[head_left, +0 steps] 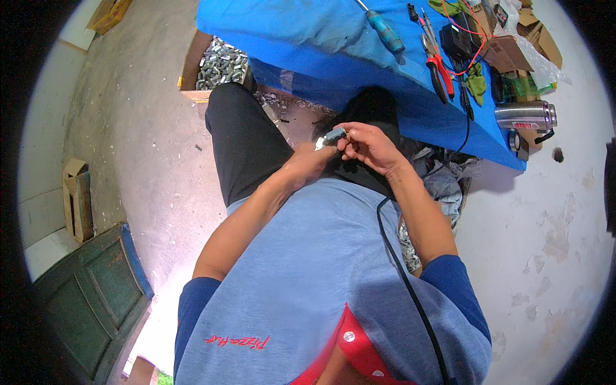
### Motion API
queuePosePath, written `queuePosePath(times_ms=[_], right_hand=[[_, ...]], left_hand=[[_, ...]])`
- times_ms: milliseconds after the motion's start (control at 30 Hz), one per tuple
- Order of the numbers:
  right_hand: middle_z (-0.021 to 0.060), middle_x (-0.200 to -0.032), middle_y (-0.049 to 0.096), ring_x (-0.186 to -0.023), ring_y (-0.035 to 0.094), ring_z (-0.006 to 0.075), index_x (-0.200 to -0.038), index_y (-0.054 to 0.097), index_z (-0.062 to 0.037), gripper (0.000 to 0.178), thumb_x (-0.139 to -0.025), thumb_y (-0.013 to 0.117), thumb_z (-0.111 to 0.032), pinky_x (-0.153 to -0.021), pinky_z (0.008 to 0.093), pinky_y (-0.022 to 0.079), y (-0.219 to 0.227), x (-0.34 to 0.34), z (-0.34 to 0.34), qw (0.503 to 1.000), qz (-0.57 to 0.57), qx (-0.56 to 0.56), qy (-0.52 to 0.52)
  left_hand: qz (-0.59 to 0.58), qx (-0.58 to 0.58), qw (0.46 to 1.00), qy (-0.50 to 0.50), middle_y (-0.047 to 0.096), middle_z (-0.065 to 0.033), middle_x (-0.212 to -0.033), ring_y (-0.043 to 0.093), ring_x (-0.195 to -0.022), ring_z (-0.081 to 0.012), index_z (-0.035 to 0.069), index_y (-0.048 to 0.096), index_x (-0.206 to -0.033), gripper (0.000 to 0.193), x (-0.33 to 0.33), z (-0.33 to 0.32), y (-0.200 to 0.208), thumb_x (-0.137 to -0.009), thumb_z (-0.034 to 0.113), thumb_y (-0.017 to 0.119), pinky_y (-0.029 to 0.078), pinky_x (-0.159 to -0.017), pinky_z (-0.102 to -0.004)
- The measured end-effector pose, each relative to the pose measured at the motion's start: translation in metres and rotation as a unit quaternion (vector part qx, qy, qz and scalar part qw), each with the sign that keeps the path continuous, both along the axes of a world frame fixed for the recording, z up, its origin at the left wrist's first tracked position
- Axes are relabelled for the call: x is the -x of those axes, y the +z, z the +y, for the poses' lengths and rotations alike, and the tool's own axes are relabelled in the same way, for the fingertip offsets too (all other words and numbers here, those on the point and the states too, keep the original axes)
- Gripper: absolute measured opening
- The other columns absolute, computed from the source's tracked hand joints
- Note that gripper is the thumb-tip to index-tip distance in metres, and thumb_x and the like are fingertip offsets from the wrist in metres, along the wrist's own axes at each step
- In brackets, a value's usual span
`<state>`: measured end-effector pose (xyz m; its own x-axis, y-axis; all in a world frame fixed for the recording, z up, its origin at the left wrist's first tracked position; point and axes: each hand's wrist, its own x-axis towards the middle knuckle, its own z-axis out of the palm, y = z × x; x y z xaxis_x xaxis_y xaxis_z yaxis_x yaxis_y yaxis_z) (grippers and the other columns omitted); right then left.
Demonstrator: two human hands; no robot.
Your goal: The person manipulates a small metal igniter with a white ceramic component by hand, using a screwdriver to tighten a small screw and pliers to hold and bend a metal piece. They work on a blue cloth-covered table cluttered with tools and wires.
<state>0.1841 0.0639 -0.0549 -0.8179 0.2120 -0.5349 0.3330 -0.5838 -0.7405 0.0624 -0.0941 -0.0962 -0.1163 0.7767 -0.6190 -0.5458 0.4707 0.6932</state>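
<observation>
Both hands meet over the lap, the left hand [308, 160] and the right hand [369, 146] each pinching the small metal part [332, 136], so the fitting step seems underway, needing careful finger turns next.

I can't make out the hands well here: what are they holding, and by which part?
A small metal part, pinched between right hand and left hand; exact grip unclear.
</observation>
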Motion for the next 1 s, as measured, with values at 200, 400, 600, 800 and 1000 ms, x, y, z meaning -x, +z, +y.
queuePosePath(times_ms=[200,400,600,800,1000], right_hand=[[0.0066,-0.091,0.066,-0.074,0.06,0.0108,-0.124,0.058,-0.0006,0.034,-0.095,0.061,-0.018,-0.072,0.0246,0.052,0.001,-0.003,-0.004,0.992,0.002,-0.129,-0.003],[0.0048,-0.089,0.066,-0.074,0.06,0.0088,-0.118,0.063,-0.001,0.029,-0.093,0.062,-0.016,-0.069,0.0239,0.051,-0.013,0.002,-0.017,0.967,-0.007,-0.254,-0.035],[0.0038,-0.091,0.067,-0.075,0.061,0.0095,-0.119,0.063,-0.0008,0.031,-0.09,0.062,-0.013,-0.068,0.0245,0.051,-0.026,0.006,-0.025,0.932,0.005,-0.359,-0.042],[0.0042,-0.095,0.066,-0.082,0.061,0.0101,-0.125,0.059,-0.0017,0.038,-0.089,0.062,-0.012,-0.074,0.0255,0.051,-0.018,0.004,-0.019,0.957,0.021,-0.288,-0.007],[0.0046,-0.098,0.066,-0.088,0.061,0.0106,-0.122,0.06,-0.0028,0.039,-0.085,0.068,-0.011,-0.078,0.0255,0.051,-0.021,0.004,-0.012,0.937,0.041,-0.347,0.027]], left_hand=[[-0.073,-0.001,0.997,-0.003,0.036,0.009,-0.057,0.03,-0.044,-0.0026,0.014,0.054,-0.081,0.023,0.003,-0.001,0.015,-0.092,0.032,0.061,0.019,-0.04,-0.0222],[0.006,0.001,1.0,0.01,0.038,0.0083,-0.057,0.03,-0.044,-0.0033,0.015,0.052,-0.078,0.022,-0.003,0.002,0.009,-0.091,0.031,0.061,0.019,-0.04,-0.0233],[0.004,0.021,0.999,0.026,0.039,0.0084,-0.058,0.032,-0.046,-0.0039,0.014,0.054,-0.077,0.022,-0.004,0.002,0.0,-0.089,0.031,0.06,0.02,-0.041,-0.0234],[-0.03,0.021,0.999,0.034,0.041,0.0083,-0.06,0.033,-0.047,-0.0032,0.014,0.055,-0.079,0.021,-0.002,0.001,0.009,-0.09,0.032,0.061,0.02,-0.041,-0.0223],[-0.104,-0.016,0.994,0.032,0.042,0.0083,-0.063,0.032,-0.048,-0.0024,0.014,0.054,-0.079,0.023,-0.001,0.0,-0.004,-0.091,0.032,0.061,0.021,-0.041,-0.0205]])
